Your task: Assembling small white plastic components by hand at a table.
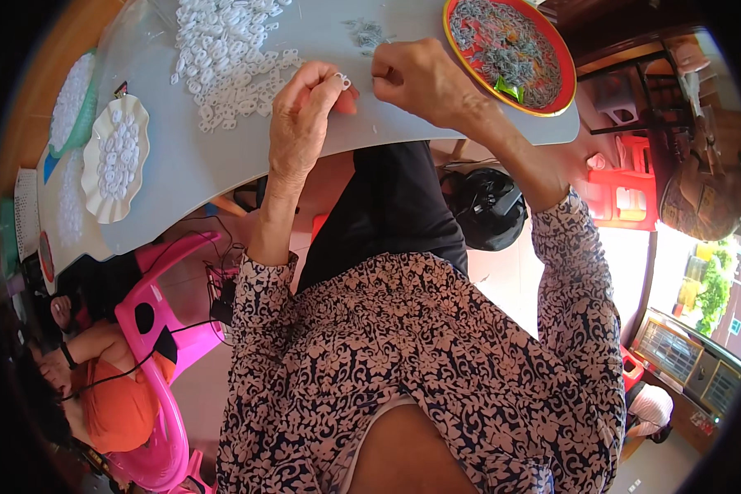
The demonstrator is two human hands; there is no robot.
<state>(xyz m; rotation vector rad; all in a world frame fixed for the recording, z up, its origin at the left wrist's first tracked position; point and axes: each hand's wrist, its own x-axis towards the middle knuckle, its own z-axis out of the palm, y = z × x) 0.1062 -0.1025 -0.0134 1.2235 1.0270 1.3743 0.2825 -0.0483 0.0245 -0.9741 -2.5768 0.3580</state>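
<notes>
My left hand (301, 123) is closed, pinching a small white plastic piece with holes (343, 81) between thumb and fingertips. Just right of it, my right hand (426, 81) is curled with its fingers together; whatever it may hold is hidden. Both hands hover over the near edge of the grey table (321, 33). Beyond them lies a small heap of thin grey metal parts (366, 34). A large pile of similar white plastic pieces (226, 70) spreads to the left. By my right wrist stands a red tray with a yellow rim (571, 82), filled with grey metal parts.
A cream wavy-edged dish (99, 206) of white pieces stands at the left, beside a green basket (92, 90) heaped with more. A person in orange (123, 403) sits on a pink chair (169, 412) at lower left. A black bag (487, 210) is below the table.
</notes>
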